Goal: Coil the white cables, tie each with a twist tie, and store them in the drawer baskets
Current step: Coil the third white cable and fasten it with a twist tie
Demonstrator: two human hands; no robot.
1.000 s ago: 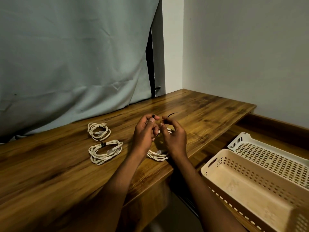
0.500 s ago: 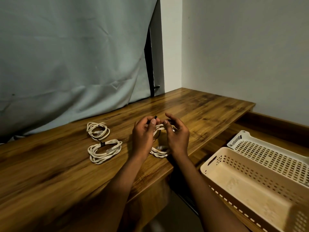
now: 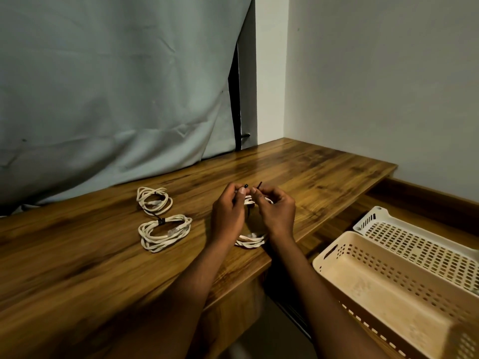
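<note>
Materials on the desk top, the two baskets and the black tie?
Desk top: wood or wood-look laminate, glossy; grain and light reflections show. Cream basket and white basket: moulded plastic by the look, matte, slotted walls. Twist tie, its ends pinched by both hands: thin, black, holds its bend, likely coated wire.

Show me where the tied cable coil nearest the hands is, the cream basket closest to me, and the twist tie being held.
tied cable coil (image 3: pixel 166 233), head view, on its white loops
cream basket (image 3: pixel 334 251), head view, on its near left rim
twist tie (image 3: pixel 260 183), head view, on the dark end above the right fingers
</note>
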